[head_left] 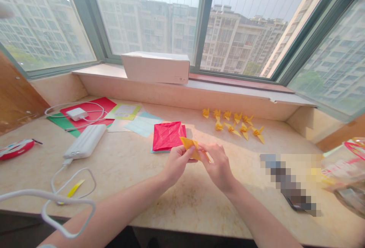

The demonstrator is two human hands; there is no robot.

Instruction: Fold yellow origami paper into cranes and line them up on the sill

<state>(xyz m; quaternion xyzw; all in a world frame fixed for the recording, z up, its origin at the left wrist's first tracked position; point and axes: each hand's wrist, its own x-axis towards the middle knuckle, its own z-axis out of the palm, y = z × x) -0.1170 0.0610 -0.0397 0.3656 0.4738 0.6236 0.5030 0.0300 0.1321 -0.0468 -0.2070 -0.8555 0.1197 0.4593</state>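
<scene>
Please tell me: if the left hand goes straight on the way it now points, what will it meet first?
The left hand would first meet the folded yellow paper, which it already seems to touch.

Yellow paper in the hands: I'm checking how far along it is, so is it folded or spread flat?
Folded: the yellow paper forms angled flaps, pinched between the left hand and right hand.

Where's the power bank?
Head view: the white power bank lies on the counter, left of the left hand, just below the red paper sheet.

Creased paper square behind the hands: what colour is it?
The creased paper square is bright red; head view shows it best.
</scene>
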